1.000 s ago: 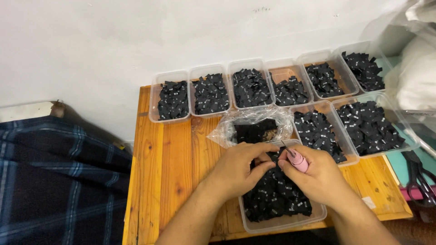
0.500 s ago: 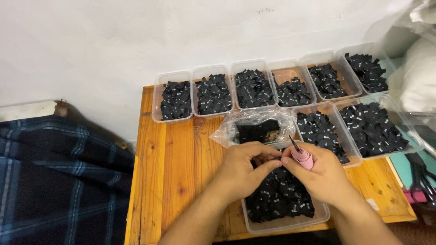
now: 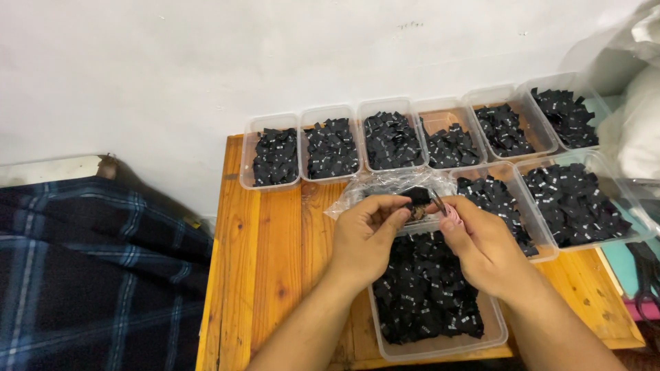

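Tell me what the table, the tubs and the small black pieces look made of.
Table: wood, glossy orange varnish, with visible grain and knots.
Tubs: clear thin plastic; the contents show through the walls.
Black pieces: probably woven fabric tags, matte, flat and folded, with tiny white marks; the material isn't certain.

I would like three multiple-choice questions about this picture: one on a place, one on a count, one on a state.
1. Where is the tub under the hands?
A. at the table's near edge
B. against the wall
C. on the blanket

2. How many tubs stand in the back row along the wall?
A. three
B. six
C. nine

3. How is the left hand?
A. flat on the table
B. pinching a small black piece
C. out of view

Answers:
1 A: the tub sits at the table front.
2 B: six tubs line the wall.
3 B: left hand fingers close on the black piece, near the right hand.
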